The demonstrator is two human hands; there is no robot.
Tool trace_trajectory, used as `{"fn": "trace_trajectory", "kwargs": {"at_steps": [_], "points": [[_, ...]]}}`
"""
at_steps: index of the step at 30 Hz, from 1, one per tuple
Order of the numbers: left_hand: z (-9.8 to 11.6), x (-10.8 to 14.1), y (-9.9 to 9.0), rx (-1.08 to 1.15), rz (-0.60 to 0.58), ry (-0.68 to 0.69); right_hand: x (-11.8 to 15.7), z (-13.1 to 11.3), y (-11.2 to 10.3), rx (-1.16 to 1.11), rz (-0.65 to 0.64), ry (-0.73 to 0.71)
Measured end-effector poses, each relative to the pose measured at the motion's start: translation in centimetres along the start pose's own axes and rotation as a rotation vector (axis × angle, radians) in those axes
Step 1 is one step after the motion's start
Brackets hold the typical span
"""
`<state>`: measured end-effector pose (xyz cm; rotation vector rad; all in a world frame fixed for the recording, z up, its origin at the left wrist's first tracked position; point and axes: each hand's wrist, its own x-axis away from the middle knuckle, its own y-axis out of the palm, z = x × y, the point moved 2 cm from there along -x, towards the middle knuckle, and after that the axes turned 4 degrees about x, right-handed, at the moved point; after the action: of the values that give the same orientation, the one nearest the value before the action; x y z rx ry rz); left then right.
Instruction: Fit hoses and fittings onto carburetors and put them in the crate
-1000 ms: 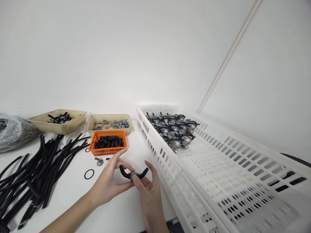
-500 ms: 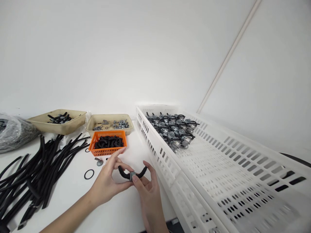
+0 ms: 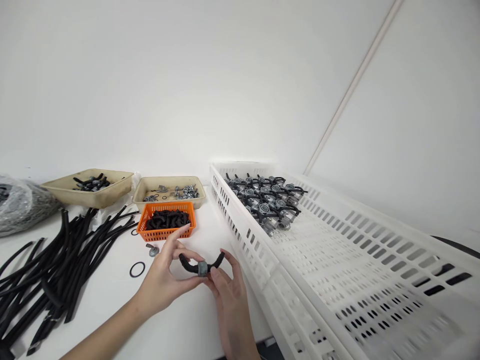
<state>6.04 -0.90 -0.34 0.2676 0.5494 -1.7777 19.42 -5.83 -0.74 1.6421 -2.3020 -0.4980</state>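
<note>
Between my hands is a U-shaped black rubber hose piece (image 3: pixel 195 266) with a grey metal fitting (image 3: pixel 203 268) at its middle. My left hand (image 3: pixel 165 275) pinches the hose's left side between thumb and fingers. My right hand (image 3: pixel 229 295) holds the fitting and the right side from below, its fingertips against the metal. An orange plastic basket (image 3: pixel 166 225) of short black hose pieces stands just beyond my left fingertips. A small grey metal part (image 3: pixel 152 251) and a black O-ring (image 3: pixel 137 269) lie on the white table (image 3: pixel 108 305) left of my left hand.
A long pile of black hoses (image 3: pixel 56 265) lies at the left, beside a plastic bag (image 3: pixel 22 207). Two beige trays (image 3: pixel 168 192) of parts stand at the back. A white perforated crate (image 3: pixel 300 260) with assembled hose-and-fitting units (image 3: pixel 264 202) lies along the right.
The hose piece and both hands have shifted slightly left, and the fitting now shows more clearly between my fingers. My grip on the piece is unchanged.
</note>
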Motion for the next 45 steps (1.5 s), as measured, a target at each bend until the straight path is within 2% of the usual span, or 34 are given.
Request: {"fn": "trace_trajectory", "kwargs": {"at_steps": [13,31,37,45], "points": [[-0.25,0.04,0.1,0.012,-0.008,-0.011,-0.18,0.49,-0.21,0.018,-0.042,0.007],[-0.42,0.01,0.08,-0.007,0.017,-0.005,-0.34,0.54,-0.74,0.014,-0.045,0.028],[-0.22,-0.05,-0.01,0.016,0.019,-0.02,-0.29,0.63,-0.66,-0.001,-0.006,0.021],[-0.25,-0.02,0.1,0.008,0.006,-0.014,-0.39,0.6,-0.65,0.019,-0.037,0.029]]}}
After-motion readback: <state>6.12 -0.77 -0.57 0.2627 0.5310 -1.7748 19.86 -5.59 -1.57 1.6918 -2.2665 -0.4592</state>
